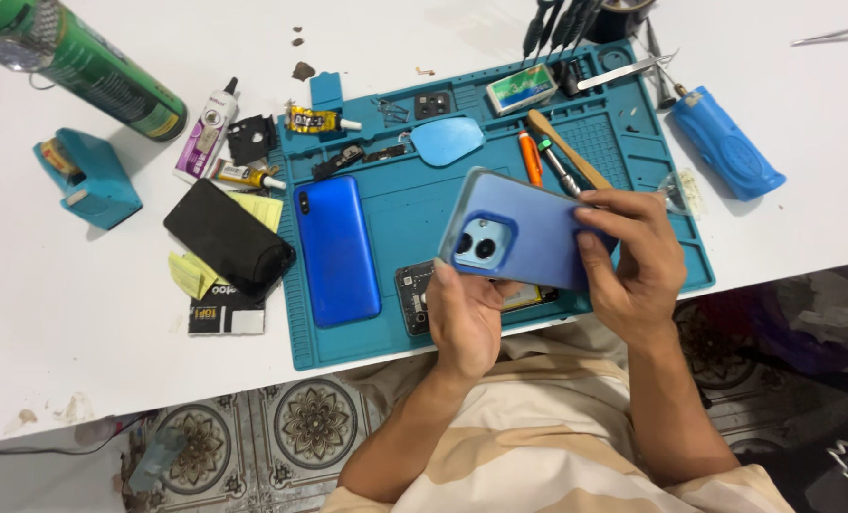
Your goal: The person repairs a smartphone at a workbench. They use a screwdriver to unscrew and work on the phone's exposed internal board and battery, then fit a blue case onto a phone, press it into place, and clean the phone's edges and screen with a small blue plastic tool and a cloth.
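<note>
Phone back cover (528, 231), light blue, gripped by both hands above teal repair mat (386, 342): left hand (464, 318) pinching camera end, right hand (633, 258) clamping other end. Blue phone (336, 250) lying nearby.

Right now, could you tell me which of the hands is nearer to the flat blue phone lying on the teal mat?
The left hand. It sits just right of the flat blue phone; the right hand is farther right, across the held blue phone.
</note>
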`<state>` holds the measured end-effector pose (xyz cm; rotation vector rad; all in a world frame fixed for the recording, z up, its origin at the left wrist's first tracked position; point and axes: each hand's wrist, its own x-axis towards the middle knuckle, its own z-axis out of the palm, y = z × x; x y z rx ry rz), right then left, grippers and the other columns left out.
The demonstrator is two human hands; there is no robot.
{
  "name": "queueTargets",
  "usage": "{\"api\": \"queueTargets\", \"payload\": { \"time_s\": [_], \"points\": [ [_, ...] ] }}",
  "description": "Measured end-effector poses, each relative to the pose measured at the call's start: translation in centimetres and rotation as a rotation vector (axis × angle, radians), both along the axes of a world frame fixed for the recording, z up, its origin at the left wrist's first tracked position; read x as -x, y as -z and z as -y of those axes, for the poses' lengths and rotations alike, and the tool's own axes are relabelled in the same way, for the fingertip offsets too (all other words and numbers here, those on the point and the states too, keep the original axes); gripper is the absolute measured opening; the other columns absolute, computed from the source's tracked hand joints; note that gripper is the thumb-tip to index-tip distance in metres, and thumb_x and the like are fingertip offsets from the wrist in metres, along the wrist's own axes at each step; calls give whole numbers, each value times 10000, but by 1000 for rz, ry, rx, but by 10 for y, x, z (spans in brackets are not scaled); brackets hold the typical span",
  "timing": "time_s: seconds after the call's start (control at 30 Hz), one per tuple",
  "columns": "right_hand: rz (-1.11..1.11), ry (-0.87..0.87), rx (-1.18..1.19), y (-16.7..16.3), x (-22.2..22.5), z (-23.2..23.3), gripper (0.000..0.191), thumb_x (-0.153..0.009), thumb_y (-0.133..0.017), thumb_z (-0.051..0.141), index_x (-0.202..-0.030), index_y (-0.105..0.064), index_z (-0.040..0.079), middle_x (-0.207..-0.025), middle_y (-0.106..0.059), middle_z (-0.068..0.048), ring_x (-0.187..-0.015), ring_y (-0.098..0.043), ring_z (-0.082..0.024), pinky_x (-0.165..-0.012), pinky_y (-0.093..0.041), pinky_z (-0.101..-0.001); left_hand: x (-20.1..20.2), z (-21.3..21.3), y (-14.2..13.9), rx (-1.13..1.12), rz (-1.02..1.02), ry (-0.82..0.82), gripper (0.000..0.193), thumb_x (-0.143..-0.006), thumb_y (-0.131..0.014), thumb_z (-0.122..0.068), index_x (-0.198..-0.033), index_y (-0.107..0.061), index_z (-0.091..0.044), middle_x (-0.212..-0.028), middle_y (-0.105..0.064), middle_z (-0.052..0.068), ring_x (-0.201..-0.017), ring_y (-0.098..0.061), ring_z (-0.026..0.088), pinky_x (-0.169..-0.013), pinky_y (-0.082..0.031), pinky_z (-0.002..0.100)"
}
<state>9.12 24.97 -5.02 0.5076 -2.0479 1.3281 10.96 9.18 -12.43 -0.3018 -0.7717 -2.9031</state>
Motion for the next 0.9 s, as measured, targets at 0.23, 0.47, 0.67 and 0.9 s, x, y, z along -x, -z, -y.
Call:
{"api": "queueTargets", "payload": {
  "time_s": [0.23, 0.47, 0.67, 0.9],
  "points": [
    [82, -35, 343, 53, 17, -16, 315, -1016, -784, 99, -1237, -595, -23, -1188, -643, -83, -1106, -623, -152, -1047, -495, -275, 14, 5, -7, -53, -6, -12, 517, -1262, -378, -370, -1252, -589, 103, -1188, -701, 207, -1086, -711, 276, -996, -592, 463],
    [504, -286, 837, 96, 42, -87, 253, -1148, -744, 81, -1176, -598, -124, -941, -634, -98, -726, -572, -108, -670, -438, -225, 48, -22, -12, -33, 18, 5, 416, -1203, -454, -320, -1328, -545, 67, -1263, -648, 134, -1219, -671, 236, -1110, -579, 483],
    [488, -458, 735, 110, 40, -90, 258, -1061, -745, 18, -1244, -587, -73, -1121, -714, -120, -1006, -711, -141, -936, -581, -272, 49, 7, 0, 355, 58, -88, 387, -1110, -503, -228, -1425, -459, -7, -1247, -665, 111, -1188, -663, 169, -1050, -583, 404],
    [363, -199, 479, 103, 32, -55, 453, -1020, -784, 0, -1423, -596, -89, -1140, -701, -84, -1000, -663, -87, -917, -525, -179, 26, 50, -17, 1078, -174, -486, 260, -1116, -585, -183, -1255, -645, 29, -1170, -708, 108, -1001, -714, 151, -866, -593, 267]
  ]
}}
